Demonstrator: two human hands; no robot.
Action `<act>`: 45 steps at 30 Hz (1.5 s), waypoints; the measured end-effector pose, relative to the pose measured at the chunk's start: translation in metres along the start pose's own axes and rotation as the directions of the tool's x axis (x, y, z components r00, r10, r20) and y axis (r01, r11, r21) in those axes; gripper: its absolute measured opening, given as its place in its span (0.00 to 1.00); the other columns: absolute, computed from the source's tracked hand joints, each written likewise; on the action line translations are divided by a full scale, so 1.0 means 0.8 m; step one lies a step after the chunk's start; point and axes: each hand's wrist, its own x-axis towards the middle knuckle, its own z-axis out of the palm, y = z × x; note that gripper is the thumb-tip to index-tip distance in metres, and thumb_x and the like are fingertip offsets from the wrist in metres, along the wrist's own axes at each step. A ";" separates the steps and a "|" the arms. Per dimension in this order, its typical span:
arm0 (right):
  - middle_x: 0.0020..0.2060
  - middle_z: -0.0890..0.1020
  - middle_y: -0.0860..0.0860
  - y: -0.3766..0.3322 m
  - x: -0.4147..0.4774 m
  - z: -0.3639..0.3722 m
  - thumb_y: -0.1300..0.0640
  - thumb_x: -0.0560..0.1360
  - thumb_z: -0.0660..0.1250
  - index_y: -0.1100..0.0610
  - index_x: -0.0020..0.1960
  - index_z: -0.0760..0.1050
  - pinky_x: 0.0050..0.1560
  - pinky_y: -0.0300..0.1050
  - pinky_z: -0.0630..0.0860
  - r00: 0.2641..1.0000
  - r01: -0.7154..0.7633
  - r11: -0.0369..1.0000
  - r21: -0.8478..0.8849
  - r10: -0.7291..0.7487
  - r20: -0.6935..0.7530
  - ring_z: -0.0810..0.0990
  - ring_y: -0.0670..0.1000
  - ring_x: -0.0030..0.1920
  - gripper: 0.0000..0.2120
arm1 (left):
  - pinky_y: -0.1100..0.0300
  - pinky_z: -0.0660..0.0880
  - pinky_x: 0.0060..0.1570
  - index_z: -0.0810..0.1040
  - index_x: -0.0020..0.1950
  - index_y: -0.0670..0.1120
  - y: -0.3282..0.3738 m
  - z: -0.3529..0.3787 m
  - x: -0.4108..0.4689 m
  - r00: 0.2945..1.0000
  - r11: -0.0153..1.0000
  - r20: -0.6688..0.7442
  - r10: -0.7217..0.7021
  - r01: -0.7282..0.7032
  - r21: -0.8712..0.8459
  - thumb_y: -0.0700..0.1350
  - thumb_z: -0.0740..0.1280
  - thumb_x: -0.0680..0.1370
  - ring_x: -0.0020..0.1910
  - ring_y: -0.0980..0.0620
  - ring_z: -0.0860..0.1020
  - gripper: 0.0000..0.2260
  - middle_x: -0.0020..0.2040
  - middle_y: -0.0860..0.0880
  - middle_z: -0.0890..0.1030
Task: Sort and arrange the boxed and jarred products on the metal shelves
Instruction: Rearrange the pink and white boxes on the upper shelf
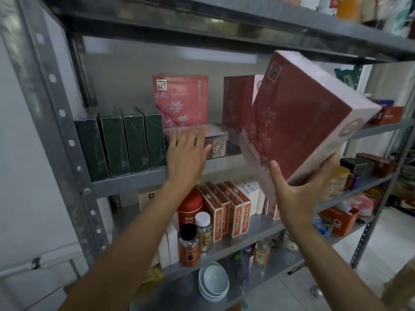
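Note:
My right hand point(298, 189) grips the lower corner of a large dark red box point(301, 122) with white edges, held tilted in front of the metal shelf point(134, 179). My left hand point(186, 151) reaches onto that shelf with straight fingers touching a small clear-topped box point(216, 140) lying flat. Behind it a pink blossom box point(179, 99) stands upright. Another dark red box point(238, 102) stands at the back, partly hidden by the held box. Several dark green boxes point(121, 142) stand in a row at the shelf's left.
The shelf below point(258, 230) carries red patterned cartons point(226, 209), white cartons, a red canister point(190, 209) and two jars point(197, 239). Pale bowls point(213, 281) are stacked lower down. More boxes fill the right shelves point(368, 167). A grey upright post point(65, 140) stands left.

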 end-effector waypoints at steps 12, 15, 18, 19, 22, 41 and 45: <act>0.65 0.62 0.33 0.052 0.023 0.043 0.67 0.70 0.75 0.68 0.74 0.52 0.58 0.22 0.66 0.990 0.094 0.994 -0.062 -0.087 0.115 0.63 0.27 0.65 0.43 | 0.51 0.65 0.56 0.75 0.58 0.43 -0.002 0.043 0.004 0.912 0.993 -0.403 0.073 -0.029 0.116 0.54 0.58 0.80 0.47 0.47 0.75 0.17 0.50 0.45 0.78; 0.63 0.62 0.21 0.064 0.023 0.051 0.67 0.70 0.74 0.59 0.76 0.50 0.56 0.21 0.66 0.987 0.053 0.998 -0.038 -0.047 0.154 0.63 0.26 0.64 0.44 | 0.51 0.65 0.56 0.75 0.57 0.43 -0.002 0.044 0.005 0.914 0.989 -0.399 0.077 -0.020 0.147 0.55 0.58 0.80 0.47 0.47 0.75 0.17 0.49 0.46 0.78; 0.65 0.58 0.21 0.075 0.034 0.059 0.63 0.71 0.74 0.56 0.78 0.48 0.58 0.21 0.65 0.987 0.036 0.998 -0.045 -0.028 0.161 0.61 0.28 0.67 0.46 | 0.52 0.65 0.56 0.75 0.57 0.43 0.000 0.046 0.005 0.909 0.989 -0.411 0.070 -0.011 0.145 0.55 0.58 0.80 0.47 0.47 0.75 0.17 0.49 0.46 0.78; 0.66 0.57 0.21 0.078 0.040 0.063 0.61 0.71 0.74 0.55 0.78 0.47 0.58 0.20 0.65 0.985 0.055 0.996 -0.063 -0.043 0.167 0.60 0.27 0.67 0.46 | 0.52 0.65 0.56 0.75 0.57 0.43 0.000 0.046 0.006 0.905 0.990 -0.420 0.068 -0.008 0.143 0.55 0.59 0.80 0.47 0.47 0.75 0.17 0.49 0.46 0.78; 0.68 0.53 0.21 0.086 0.060 0.076 0.53 0.74 0.71 0.53 0.79 0.41 0.53 0.22 0.70 0.974 0.109 0.987 -0.122 -0.081 0.213 0.63 0.27 0.64 0.47 | 0.52 0.65 0.55 0.75 0.56 0.43 0.001 0.048 0.007 0.897 0.992 -0.439 0.061 -0.005 0.130 0.55 0.60 0.80 0.47 0.47 0.74 0.16 0.49 0.46 0.78; 0.74 0.51 0.51 0.135 0.105 0.142 0.37 0.81 0.44 0.55 0.77 0.59 0.75 0.61 0.41 0.896 0.443 0.697 -0.563 -0.323 0.305 0.52 0.58 0.75 0.32 | 0.51 0.65 0.56 0.71 0.55 0.43 0.005 0.052 0.008 0.899 0.987 -0.437 0.024 0.048 0.154 0.55 0.56 0.80 0.46 0.47 0.72 0.16 0.47 0.45 0.77; 0.72 0.54 0.49 0.135 0.153 0.117 0.45 0.83 0.55 0.53 0.74 0.67 0.76 0.62 0.43 0.898 0.440 0.754 -0.488 -0.385 0.215 0.53 0.55 0.74 0.23 | 0.50 0.64 0.57 0.72 0.52 0.43 0.007 0.048 0.008 0.912 0.985 -0.410 -0.028 0.096 0.146 0.55 0.55 0.80 0.46 0.45 0.75 0.17 0.46 0.44 0.78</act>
